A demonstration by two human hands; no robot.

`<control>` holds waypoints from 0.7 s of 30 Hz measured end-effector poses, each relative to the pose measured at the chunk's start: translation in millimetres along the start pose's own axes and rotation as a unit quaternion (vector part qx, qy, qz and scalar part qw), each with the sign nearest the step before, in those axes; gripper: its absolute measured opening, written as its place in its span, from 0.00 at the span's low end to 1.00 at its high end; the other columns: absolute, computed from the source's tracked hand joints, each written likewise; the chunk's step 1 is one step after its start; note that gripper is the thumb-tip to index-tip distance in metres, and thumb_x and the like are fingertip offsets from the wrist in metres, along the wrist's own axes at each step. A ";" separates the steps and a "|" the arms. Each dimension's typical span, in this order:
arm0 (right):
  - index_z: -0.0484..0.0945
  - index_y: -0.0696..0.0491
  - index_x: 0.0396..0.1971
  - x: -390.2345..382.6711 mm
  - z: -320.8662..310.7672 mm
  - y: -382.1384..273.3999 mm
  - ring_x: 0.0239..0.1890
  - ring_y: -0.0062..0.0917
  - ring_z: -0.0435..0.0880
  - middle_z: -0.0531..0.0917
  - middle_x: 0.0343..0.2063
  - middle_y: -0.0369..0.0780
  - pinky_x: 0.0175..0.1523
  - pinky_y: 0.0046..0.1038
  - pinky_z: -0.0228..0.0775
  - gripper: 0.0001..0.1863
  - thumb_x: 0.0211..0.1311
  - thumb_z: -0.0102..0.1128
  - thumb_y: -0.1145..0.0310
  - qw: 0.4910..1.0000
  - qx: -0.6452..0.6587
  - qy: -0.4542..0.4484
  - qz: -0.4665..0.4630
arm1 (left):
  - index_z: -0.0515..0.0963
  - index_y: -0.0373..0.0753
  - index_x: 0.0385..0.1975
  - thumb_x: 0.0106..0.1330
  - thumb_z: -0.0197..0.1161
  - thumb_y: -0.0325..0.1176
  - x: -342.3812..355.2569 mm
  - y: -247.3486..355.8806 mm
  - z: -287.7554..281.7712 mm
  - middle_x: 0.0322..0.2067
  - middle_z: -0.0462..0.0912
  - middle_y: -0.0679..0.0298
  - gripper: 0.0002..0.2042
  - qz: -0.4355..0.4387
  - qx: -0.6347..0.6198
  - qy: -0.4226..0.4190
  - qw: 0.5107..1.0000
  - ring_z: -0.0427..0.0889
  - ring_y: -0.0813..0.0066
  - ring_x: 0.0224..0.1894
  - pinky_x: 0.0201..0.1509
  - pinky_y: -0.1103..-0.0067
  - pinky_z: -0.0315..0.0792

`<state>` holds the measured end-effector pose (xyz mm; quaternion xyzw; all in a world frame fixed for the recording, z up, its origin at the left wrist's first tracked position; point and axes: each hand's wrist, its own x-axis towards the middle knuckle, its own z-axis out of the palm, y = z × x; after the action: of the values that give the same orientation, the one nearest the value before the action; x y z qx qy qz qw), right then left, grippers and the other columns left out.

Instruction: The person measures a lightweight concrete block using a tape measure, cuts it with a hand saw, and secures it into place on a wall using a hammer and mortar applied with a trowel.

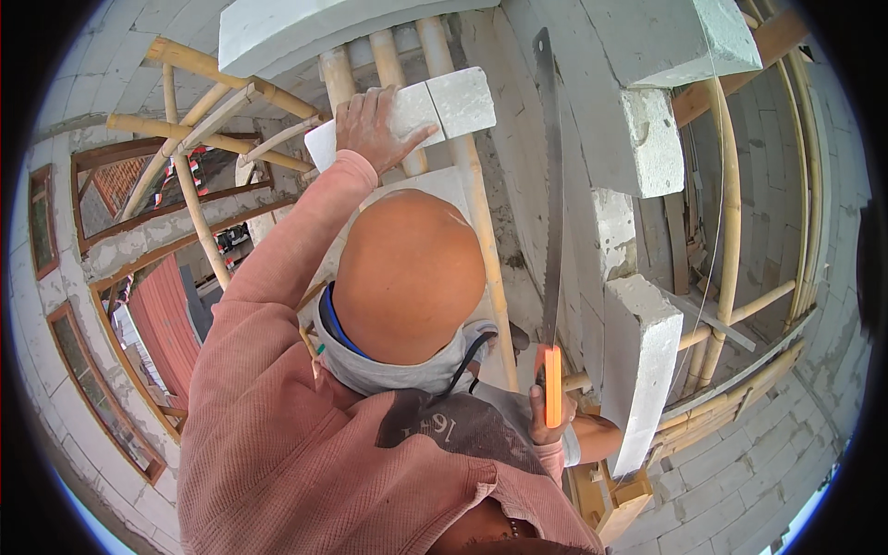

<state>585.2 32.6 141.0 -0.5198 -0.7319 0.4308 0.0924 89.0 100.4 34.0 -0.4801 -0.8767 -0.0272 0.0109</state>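
My left hand (379,129), in a pink sleeve, grips a white block (462,106) lying across bamboo poles, its fingers over the near end. A dark vertical line crosses the block to the right of the hand. My right hand (546,407) is closed on the orange handle of a long hand saw (553,203). The blade stands nearly upright in the picture, tip toward the top, to the right of the block and apart from it. My bent bare knee (407,268), with grey and blue cloth round the thigh, is between my hands.
More white blocks form ledges at the top and right (638,370). Bamboo scaffolding poles (724,231) surround me on both sides, with gaps between them to lower levels. Block walls (731,462) and wood-framed openings (106,388) lie beyond; a thin string hangs at the right.
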 end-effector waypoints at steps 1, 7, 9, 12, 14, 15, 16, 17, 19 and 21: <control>0.76 0.59 0.24 5.1 4.3 -1.3 0.18 0.42 0.74 0.75 0.16 0.46 0.28 0.39 0.62 0.19 0.66 0.66 0.59 1.000 0.003 0.018 -0.005 | 0.75 0.44 0.60 0.64 0.60 0.68 -14.9 -0.9 -5.7 0.53 0.78 0.61 0.36 0.048 -0.027 -0.022 0.998 0.74 0.62 0.59 0.65 0.64 0.63; 0.78 0.59 0.25 20.5 15.8 -9.8 0.18 0.42 0.78 0.77 0.17 0.46 0.26 0.39 0.66 0.20 0.67 0.67 0.57 0.998 0.017 0.020 0.054 | 0.76 0.41 0.56 0.55 0.73 0.60 -76.4 23.2 32.3 0.56 0.76 0.56 0.35 0.145 -0.096 0.013 0.985 0.74 0.58 0.60 0.63 0.59 0.64; 0.79 0.59 0.26 13.5 16.9 -0.8 0.19 0.44 0.79 0.78 0.18 0.47 0.27 0.40 0.69 0.19 0.67 0.67 0.56 0.998 0.015 0.005 0.058 | 0.78 0.41 0.51 0.53 0.75 0.56 -98.3 30.2 50.7 0.55 0.76 0.56 0.31 0.200 -0.081 0.044 0.975 0.72 0.54 0.60 0.64 0.55 0.63; 0.79 0.58 0.26 4.9 12.7 4.0 0.20 0.45 0.80 0.79 0.18 0.47 0.27 0.41 0.69 0.19 0.67 0.67 0.57 0.998 -0.021 -0.028 0.057 | 0.77 0.42 0.53 0.55 0.75 0.54 -129.8 35.5 94.5 0.56 0.74 0.56 0.31 0.241 -0.041 0.058 0.968 0.71 0.53 0.61 0.64 0.54 0.61; 0.80 0.58 0.26 -2.5 12.7 8.5 0.20 0.46 0.81 0.79 0.19 0.48 0.27 0.41 0.69 0.19 0.67 0.67 0.57 0.996 -0.031 -0.044 0.065 | 0.76 0.42 0.54 0.56 0.74 0.55 -123.0 32.9 98.6 0.57 0.73 0.55 0.31 0.239 -0.096 0.047 0.965 0.69 0.53 0.63 0.64 0.53 0.61; 0.80 0.58 0.26 -6.4 11.6 10.0 0.21 0.47 0.81 0.79 0.19 0.48 0.27 0.42 0.69 0.18 0.67 0.67 0.57 0.996 -0.032 -0.046 0.072 | 0.75 0.43 0.55 0.57 0.73 0.56 -117.1 32.3 93.6 0.59 0.72 0.55 0.31 0.233 -0.149 0.034 0.960 0.67 0.53 0.65 0.65 0.53 0.61; 0.80 0.58 0.26 -11.4 11.4 10.6 0.21 0.47 0.81 0.80 0.19 0.48 0.27 0.42 0.70 0.18 0.67 0.67 0.57 0.995 -0.032 -0.045 0.082 | 0.73 0.43 0.57 0.59 0.72 0.57 -103.9 25.1 87.2 0.60 0.70 0.54 0.33 0.216 -0.164 0.020 0.962 0.65 0.53 0.67 0.67 0.53 0.60; 0.80 0.57 0.27 -10.2 13.3 9.8 0.21 0.47 0.81 0.80 0.19 0.48 0.27 0.42 0.70 0.18 0.66 0.67 0.57 0.995 -0.025 -0.052 0.085 | 0.72 0.44 0.60 0.60 0.70 0.59 -79.9 10.6 68.7 0.62 0.69 0.53 0.34 0.194 -0.169 0.007 0.966 0.62 0.52 0.70 0.70 0.54 0.59; 0.80 0.57 0.27 -10.3 20.8 7.1 0.21 0.47 0.81 0.80 0.19 0.48 0.27 0.42 0.70 0.18 0.66 0.67 0.56 0.994 -0.015 -0.061 0.090 | 0.68 0.41 0.67 0.59 0.69 0.63 -15.9 -16.8 73.5 0.68 0.64 0.49 0.42 0.042 -0.211 -0.033 0.976 0.63 0.50 0.70 0.74 0.57 0.57; 0.79 0.58 0.25 -7.6 26.1 10.0 0.21 0.46 0.80 0.79 0.19 0.47 0.29 0.42 0.68 0.22 0.67 0.66 0.52 0.994 -0.012 -0.061 0.092 | 0.69 0.42 0.69 0.59 0.69 0.64 43.2 -44.7 95.2 0.73 0.62 0.52 0.43 -0.097 -0.313 -0.352 0.877 0.60 0.52 0.74 0.78 0.62 0.53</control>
<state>580.2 13.1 120.1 -0.5591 -0.6900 0.4597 0.0016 28.7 118.2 -60.7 -0.3493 -0.8106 -0.1301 -0.4517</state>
